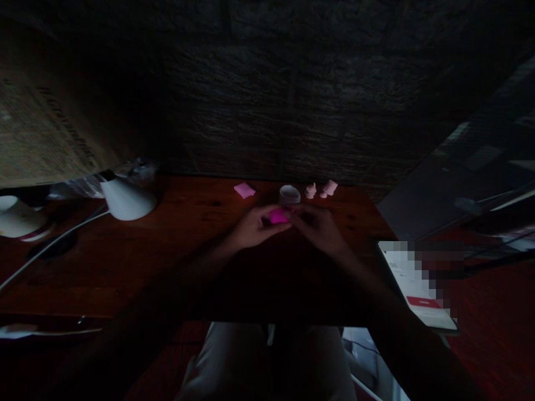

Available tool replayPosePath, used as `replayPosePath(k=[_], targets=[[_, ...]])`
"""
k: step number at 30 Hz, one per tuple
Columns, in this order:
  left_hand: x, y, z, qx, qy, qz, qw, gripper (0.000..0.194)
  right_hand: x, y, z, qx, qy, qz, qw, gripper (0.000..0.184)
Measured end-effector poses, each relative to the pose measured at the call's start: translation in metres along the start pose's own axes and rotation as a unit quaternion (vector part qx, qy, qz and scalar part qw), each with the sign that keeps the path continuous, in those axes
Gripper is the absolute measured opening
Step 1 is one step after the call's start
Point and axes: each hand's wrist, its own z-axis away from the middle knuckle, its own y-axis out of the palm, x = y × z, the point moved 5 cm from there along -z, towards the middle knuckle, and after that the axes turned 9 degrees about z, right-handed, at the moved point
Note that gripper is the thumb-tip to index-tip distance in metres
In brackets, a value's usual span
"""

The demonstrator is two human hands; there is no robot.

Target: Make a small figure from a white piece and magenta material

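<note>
Two legs (223, 362): pale soft cloth, nearest, well below the white cup (290, 194).
Table (200, 223): one, smooth dark-red wood; its straight near edge crosses above the legs, and its right edge slants down, right of the cup. Bare wood lies left of the cup, giving the left side the most room.
Screen (418, 295): one flat, bright panel with a red band, by the right edge.
Left hand (253, 225): thumb and fingers pinch the bright pink piece (278, 216).
Right hand (315, 225): fingertips at that piece's right side; too dim to tell whether they pinch or only touch.
Bright pink piece: one, small, smooth-looking, just nearer than the cup.
Cone (127, 199): one, smooth and pale, well left of the cup.
White cup: one, round-rimmed.
Pink pieces: one flat, pillow-like pad (244, 190) left of the cup; two pale, knobbly figures (311, 191) right of it.
Wall (267, 100): rough blocks, behind the cup.
</note>
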Motion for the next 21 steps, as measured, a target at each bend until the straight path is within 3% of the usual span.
replayPosePath(k=[4,10,17,21], targets=[[0.003,-0.002,-0.001,-0.021,-0.001,-0.024,0.999,0.037,-0.002,0.003,0.001,-0.021,0.004,0.022,1.0,0.04],[0.0,-0.002,0.0,-0.053,0.023,-0.064,0.996,0.052,-0.009,0.005,0.0,-0.038,0.03,-0.039,0.998,0.035],[0.003,0.0,-0.001,0.059,-0.078,0.03,0.995,0.05,-0.009,-0.001,-0.003,0.017,0.007,-0.039,0.999,0.026],[0.006,-0.002,-0.001,0.082,-0.09,0.015,0.992,0.048,-0.011,0.003,-0.002,0.036,0.025,-0.07,0.997,0.03]])
